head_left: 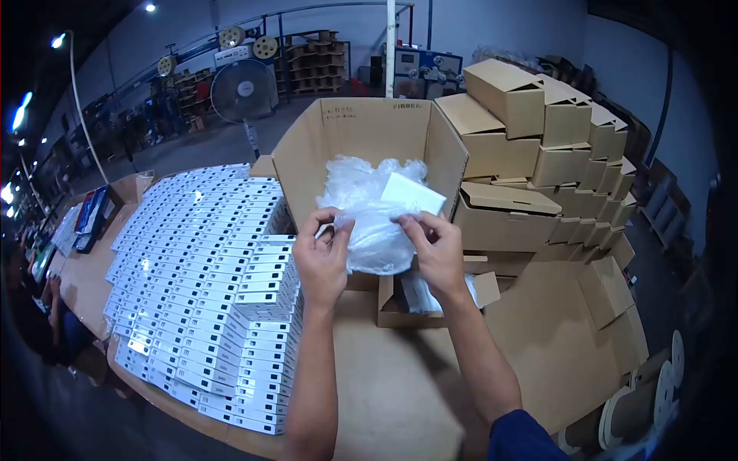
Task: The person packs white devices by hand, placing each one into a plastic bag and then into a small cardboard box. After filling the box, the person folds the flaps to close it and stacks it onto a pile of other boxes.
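A clear plastic bag (380, 242) hangs between my two hands, its upper edge pinched on both sides. My left hand (323, 257) grips the bag's left edge between thumb and fingers. The right edge is pinched by my right hand (434, 250). Behind the bag stands a large open cardboard box (307, 154) holding more clear plastic bags (350, 177) and a flat white item (411, 192). Below my hands, a small open carton (392, 315) contains white plastic-wrapped items (421, 296), partly hidden by my right hand.
Rows of stacked white boxes (192, 284) fill the table's left side. Closed brown cartons (500, 154) are piled at the right. A fan (244, 91) stands behind the table. Another person's arm (55, 307) shows at the far left. Reels (661, 392) sit at the lower right.
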{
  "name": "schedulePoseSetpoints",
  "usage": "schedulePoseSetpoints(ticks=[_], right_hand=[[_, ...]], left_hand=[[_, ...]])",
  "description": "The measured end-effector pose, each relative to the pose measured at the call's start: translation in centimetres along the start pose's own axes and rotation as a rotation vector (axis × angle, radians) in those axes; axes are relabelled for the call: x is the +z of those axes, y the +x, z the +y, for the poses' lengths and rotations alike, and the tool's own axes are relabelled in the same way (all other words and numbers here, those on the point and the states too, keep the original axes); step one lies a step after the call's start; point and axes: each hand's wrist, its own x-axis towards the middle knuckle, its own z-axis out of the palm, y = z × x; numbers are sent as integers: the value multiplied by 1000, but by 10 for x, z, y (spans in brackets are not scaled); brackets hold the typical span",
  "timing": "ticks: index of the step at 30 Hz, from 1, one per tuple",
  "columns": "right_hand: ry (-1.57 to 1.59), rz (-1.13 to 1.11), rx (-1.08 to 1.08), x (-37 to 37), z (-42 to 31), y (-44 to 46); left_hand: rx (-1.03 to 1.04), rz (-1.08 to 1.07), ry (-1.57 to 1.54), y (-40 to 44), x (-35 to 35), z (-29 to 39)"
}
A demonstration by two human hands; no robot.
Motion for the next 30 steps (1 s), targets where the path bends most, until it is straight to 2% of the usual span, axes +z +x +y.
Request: schedulePoseSetpoints(ticks=[1,2,6,9,13,14,15,17,21,22,25,26,29,30], right_hand=[[-14,13,15,0,-3,-7],[101,25,-67,2,0,-14],[304,-98,87,-10,-2,-49],[658,-10,262,-14,-10,-81],[572,73,234,-19,4,-131],[491,-53,323,-31,22,-155],[440,-109,288,-30,17,-168],[92,-151,404,-32,4,-187],[52,-48,355,-28,-9,-213],[26,-30,337,-27,-13,-216],[-105,-1,260,-32,-14,-227],[-154,3,226,-33,-14,-228],[-219,19,258,-34,-18,-233],[-258,-1,286,-35,-25,-232]], left_hand=[[-18,-13,-5,-5,-3,5],[-45,-20,11,-13,-7,8],[-101,-77,-99,-58,-9,30],[-96,-8,-104,-96,-16,38],[-291,35,-132,-142,-21,43],[-279,17,-165,-148,-20,42],[-290,25,-157,-151,-19,42],[-317,35,-137,-155,-18,42],[-296,166,-413,-146,-30,42],[-199,172,-343,-141,-31,44],[-52,-85,115,-141,-38,65],[61,-210,309,-142,-33,79],[165,-539,658,-149,-14,100],[176,-552,680,-154,-12,97]])
